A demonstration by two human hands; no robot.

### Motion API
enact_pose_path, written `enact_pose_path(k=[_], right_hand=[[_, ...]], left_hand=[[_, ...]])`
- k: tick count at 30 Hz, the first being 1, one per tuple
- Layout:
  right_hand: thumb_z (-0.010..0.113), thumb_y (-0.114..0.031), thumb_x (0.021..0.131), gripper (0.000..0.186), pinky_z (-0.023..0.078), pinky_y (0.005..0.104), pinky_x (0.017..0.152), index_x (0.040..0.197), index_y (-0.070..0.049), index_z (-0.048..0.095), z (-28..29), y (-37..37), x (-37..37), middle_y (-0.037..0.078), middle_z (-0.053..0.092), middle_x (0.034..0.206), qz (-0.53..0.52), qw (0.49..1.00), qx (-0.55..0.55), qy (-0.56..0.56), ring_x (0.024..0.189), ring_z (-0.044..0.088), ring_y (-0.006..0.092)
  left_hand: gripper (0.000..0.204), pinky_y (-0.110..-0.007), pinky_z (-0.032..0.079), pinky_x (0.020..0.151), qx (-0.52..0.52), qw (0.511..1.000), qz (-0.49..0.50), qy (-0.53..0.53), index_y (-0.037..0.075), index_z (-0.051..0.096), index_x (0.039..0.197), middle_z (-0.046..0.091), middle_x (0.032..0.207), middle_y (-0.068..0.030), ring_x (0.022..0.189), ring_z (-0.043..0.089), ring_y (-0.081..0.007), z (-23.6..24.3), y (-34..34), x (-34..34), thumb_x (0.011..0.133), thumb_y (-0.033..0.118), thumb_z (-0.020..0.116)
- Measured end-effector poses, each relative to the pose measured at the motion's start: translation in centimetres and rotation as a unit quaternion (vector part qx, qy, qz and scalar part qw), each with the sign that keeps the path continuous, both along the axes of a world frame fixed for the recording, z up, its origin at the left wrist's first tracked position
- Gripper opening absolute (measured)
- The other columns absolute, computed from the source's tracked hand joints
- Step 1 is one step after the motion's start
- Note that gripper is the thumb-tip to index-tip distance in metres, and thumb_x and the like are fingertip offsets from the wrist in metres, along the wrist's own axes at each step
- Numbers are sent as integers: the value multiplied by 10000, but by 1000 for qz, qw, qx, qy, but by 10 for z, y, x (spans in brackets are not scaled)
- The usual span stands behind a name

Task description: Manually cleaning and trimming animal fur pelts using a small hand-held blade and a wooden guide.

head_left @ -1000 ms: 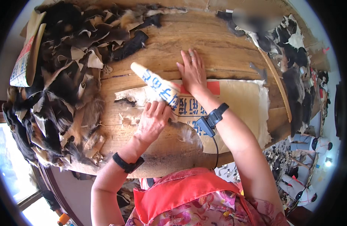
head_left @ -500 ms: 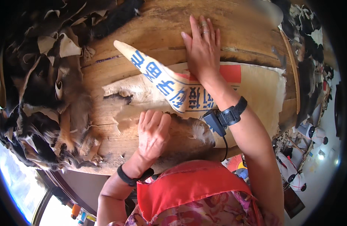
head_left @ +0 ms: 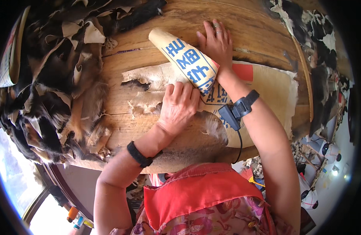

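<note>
A pale hide with ragged, furry edges lies skin side up on the wooden work surface. Over it rests a cream sheet with blue print and a red band, its left part curled up into a tapering flap. My left hand is closed, knuckles up, over the hide beside the foot of that flap; what its fingers hold, if anything, is hidden. Beyond it, my right hand lies flat with fingers stretched out on the wood, its heel against the sheet next to the flap.
Dark fur scraps are heaped along the left side, with a folded printed sheet at the far left. A thin wooden strip and more fur pieces line the right side. A red apron meets the near edge.
My left hand has moved up and to the right, from the near edge of the hide onto it. The curled flap leans further right toward my right hand, which stays flat.
</note>
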State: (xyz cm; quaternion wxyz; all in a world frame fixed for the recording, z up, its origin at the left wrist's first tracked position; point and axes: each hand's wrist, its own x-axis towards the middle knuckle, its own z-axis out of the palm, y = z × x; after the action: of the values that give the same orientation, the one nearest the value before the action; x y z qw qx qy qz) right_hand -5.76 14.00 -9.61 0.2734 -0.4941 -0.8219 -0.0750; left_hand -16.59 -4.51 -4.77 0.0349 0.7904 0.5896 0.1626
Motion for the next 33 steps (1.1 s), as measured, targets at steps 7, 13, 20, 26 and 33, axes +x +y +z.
enact_pose_path(k=[7, 13, 20, 26, 33], right_hand=[[477, -398, 1003, 465, 311, 504, 1143, 1324, -71, 556, 2, -3, -4, 200, 520, 1401, -5, 1000, -3, -15, 1358, 435, 351], [466, -377, 1012, 441, 344, 474, 1130, 1342, -90, 521, -1, -4, 0, 153, 557, 1386, 17, 1000, -6, 0, 1330, 478, 321], [506, -333, 989, 462, 357, 476, 1121, 1397, -120, 466, 0, 0, 2, 179, 567, 1366, 4, 999, -47, -1, 1331, 478, 350], [503, -226, 1000, 544, 229, 529, 1186, 1522, -172, 360, 7, -6, -2, 171, 403, 1532, -31, 999, -35, -20, 1431, 357, 341], [515, -321, 998, 531, 224, 539, 1184, 1478, -120, 412, -1, -5, 0, 222, 403, 1504, -30, 999, -31, 0, 1431, 336, 371]], left_hand=[[263, -423, 430, 865, 44, 997, 17, -65, 23, 584, 1012, 524, 994, -139, 943, 531, -284, 5, -23, -10, 755, 78, 600], [166, -370, 457, 797, 34, 999, 4, 28, 52, 580, 949, 522, 897, -94, 857, 531, -246, 2, -2, -3, 788, 87, 600], [172, -385, 441, 785, 28, 996, 16, -77, 83, 578, 947, 528, 898, -72, 867, 531, -260, -8, 6, -3, 776, 89, 590], [142, -368, 434, 744, 7, 994, 22, -104, 86, 576, 907, 521, 876, -69, 833, 525, -242, 0, -5, 2, 771, 100, 611], [220, -386, 436, 793, -20, 992, 7, -124, 55, 557, 939, 556, 960, -103, 894, 525, -285, 6, -23, -5, 730, -13, 565]])
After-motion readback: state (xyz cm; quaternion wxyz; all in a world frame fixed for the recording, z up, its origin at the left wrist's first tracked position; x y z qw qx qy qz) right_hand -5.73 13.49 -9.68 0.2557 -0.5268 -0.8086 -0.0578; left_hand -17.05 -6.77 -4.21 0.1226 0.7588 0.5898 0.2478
